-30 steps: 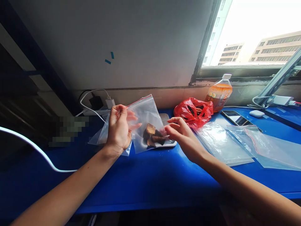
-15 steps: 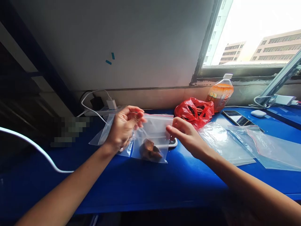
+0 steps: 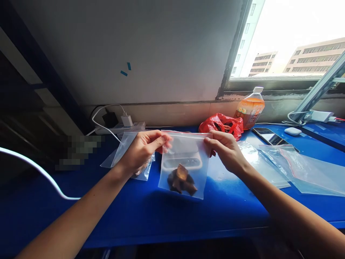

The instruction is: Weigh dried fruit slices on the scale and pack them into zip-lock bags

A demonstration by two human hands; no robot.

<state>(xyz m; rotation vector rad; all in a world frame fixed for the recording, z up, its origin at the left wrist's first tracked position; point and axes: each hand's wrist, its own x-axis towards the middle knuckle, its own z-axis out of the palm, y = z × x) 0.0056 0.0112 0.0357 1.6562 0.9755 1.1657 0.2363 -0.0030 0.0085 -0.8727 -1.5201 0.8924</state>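
Observation:
A clear zip-lock bag (image 3: pixel 185 145) with a red line along its top hangs upright between my hands. Brown, dried-looking chunks (image 3: pixel 182 179) rest at its bottom. My left hand (image 3: pixel 148 147) pinches the top left corner, and my right hand (image 3: pixel 222 149) pinches the top right corner. Through the plastic shows a white device (image 3: pixel 183 162), probably a small scale, standing on the blue table (image 3: pixel 134 212). Behind my left hand lies another clear bag (image 3: pixel 145 172) with contents mostly hidden by the hand.
A red plastic bag (image 3: pixel 210 124) and a bottle of orange drink (image 3: pixel 250 109) stand at the back. Flat clear bags (image 3: pixel 309 169) lie on the right, near a phone (image 3: pixel 275 138) and a white earbud case (image 3: pixel 293 131). A white cable (image 3: pixel 40 169) curves in from the left.
My right hand has moved from the bag's side up to its top right corner. The bag has shifted right and slightly down, and its top edge is now stretched between both hands.

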